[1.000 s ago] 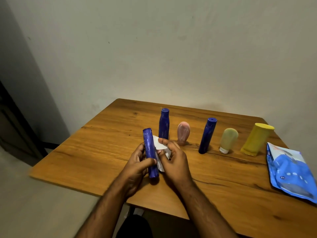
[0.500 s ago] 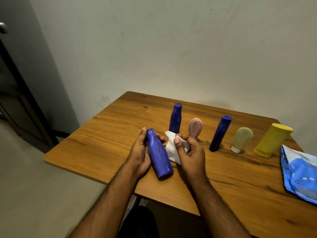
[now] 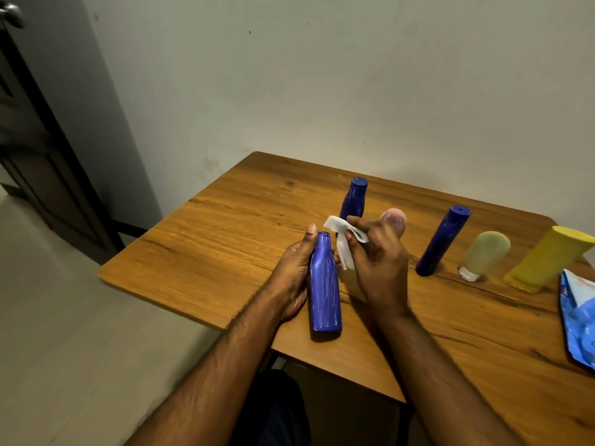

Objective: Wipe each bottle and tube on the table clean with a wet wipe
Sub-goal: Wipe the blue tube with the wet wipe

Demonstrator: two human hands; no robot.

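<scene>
the left hand (image 3: 294,272) wraps its fingers and thumb around a blue bottle (image 3: 324,284) above the near part of the wooden table (image 3: 225,239); the bottle's long axis runs away from the person, cap at the far end, flat base nearest. just right of the bottle, the right hand (image 3: 378,268) pinches a crumpled white wipe (image 3: 343,243) beside the bottle's neck; whether the wipe touches the bottle is unclear. beyond the bottle stand a second blue bottle (image 3: 353,199), a pink tube (image 3: 394,218) half hidden by the right hand, a blue tube (image 3: 442,241), a pale tube (image 3: 484,259) and a yellow tube (image 3: 549,259). far right of the bottle, a blue wipe pack (image 3: 578,313) is cut off by the frame. a plain wall (image 3: 322,85) backs the table; a dark door (image 3: 35,149) stands left.
</scene>
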